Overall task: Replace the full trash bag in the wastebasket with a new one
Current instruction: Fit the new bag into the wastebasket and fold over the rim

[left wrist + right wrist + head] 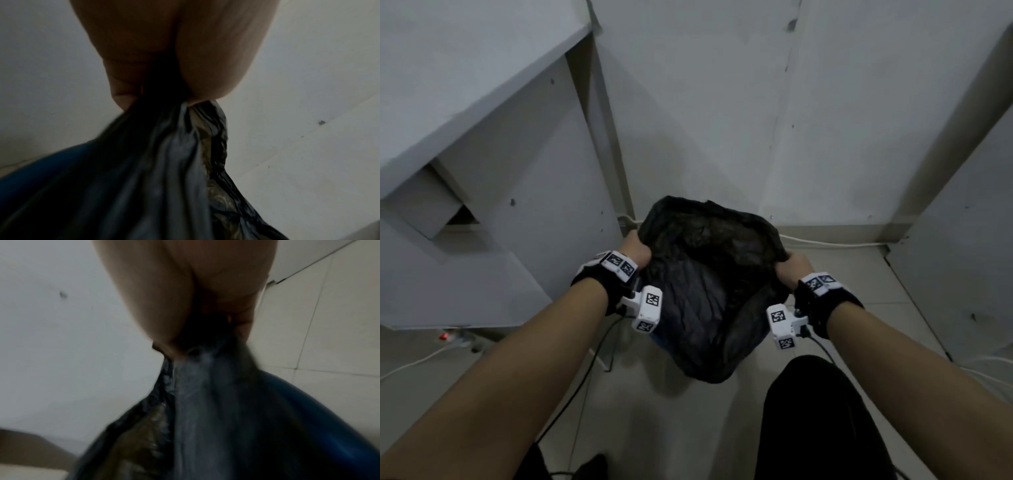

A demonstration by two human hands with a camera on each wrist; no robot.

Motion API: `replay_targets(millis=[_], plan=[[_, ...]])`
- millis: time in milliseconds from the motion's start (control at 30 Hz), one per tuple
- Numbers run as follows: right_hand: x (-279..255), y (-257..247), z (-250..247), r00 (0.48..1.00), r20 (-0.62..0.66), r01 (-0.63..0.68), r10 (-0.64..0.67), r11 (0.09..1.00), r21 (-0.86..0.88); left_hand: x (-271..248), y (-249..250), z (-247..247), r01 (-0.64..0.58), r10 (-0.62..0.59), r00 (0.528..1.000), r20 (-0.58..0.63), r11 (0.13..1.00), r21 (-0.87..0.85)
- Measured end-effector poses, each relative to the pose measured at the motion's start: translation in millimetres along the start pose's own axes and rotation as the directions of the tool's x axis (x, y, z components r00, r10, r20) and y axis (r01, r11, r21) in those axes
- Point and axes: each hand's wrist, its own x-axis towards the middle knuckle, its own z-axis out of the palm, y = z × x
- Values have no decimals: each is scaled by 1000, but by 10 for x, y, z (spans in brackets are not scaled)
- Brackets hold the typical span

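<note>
Trash bag (709,291), gripped between both hands

Dim white wall (722,102), pale tiled floor (671,428), white cabinet (482,171) at left.

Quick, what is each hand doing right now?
Left hand: closed, gripping the left edge of the black trash bag.
Right hand: closed, gripping the bag's right edge.

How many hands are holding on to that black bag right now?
2. The left hand grips the left edge of the black bag, and the right hand grips its right edge, each with bunched plastic between the fingers. No other hand is in view.
</note>
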Motion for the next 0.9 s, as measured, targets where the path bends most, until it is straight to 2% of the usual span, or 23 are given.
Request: replay_targets(millis=[33,133,167,200,267,333,367,467,533,600,667,767,900], plan=[[15,53,-39,1000,-2,6,-6,999,36,-24,-17,-26,0,-1,1000,16,999,36],[23,87,-98,1000,-5,29,-29,940,339,-121,11,-19,-21,20,1000,5,998,65],[34,98,-105,1000,-2,16,-16,929,369,-161,16,1,-25,25,1000,-6,996,87],[61,136,-99,1000,15,-10,5,942,336,-182,-11,26,-19,19,1000,0,991,132],[77,234,-85,997,71,-37,28,991,129,-214,-97,67,25,-39,998,44,956,291],[100,299,-70,998,63,12,-6,996,-93,-225,-145,53,38,-56,998,36,922,385],[100,296,-71,998,58,48,-40,989,-140,-217,-170,45,21,-31,999,20,919,394],[160,244,-50,987,57,156,-150,981,-120,-185,-210,53,-33,32,999,11,940,340],[228,220,-5,982,90,181,-168,971,-156,-159,-201,73,-19,2,999,47,937,348],[266,199,6,982,111,173,-155,968,-184,-148,-183,99,-3,-23,997,79,946,324],[325,199,4,987,59,158,-151,976,-151,-101,-194,131,-28,-4,995,100,949,313],[428,267,24,991,-30,130,-133,988,-86,-46,-181,180,-44,27,998,53,928,369],[455,345,135,995,20,97,-99,992,77,38,-202,248,-77,63,996,55,945,317]])
